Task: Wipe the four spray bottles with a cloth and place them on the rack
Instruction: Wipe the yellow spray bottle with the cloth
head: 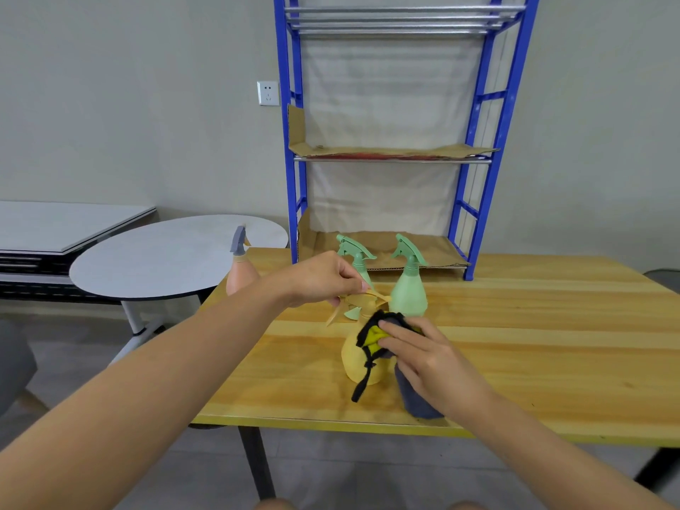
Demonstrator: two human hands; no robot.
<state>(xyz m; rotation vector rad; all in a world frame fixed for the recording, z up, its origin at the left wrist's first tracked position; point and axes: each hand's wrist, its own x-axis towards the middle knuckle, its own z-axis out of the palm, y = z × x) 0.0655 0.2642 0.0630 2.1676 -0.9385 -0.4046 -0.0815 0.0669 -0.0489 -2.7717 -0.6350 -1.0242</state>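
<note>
On the light wooden desk (pixel 515 325), the yellow plastic spray bottle (pixel 355 358) stands in front of two mint-green spray bottles (pixel 408 288). The left hand (pixel 323 277) pinches its trigger head with curled fingers; the right hand (pixel 430 358) presses a yellow-and-grey black-edged cloth (pixel 371 334) against its shoulder, fingers wrapped over the cloth. A peach bottle with a grey sprayer (pixel 239 268) stands to its left, the blue metal rack (pixel 390 156) behind.

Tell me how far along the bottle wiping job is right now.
Nothing is on the blue rack yet; its cardboard-lined shelves hold no bottles. In hand: the left hand holds the yellow bottle by its trigger head while the right hand rubs the cloth on it. Left: two green bottles and the pink bottle stand on the table, then racking all four.
</note>
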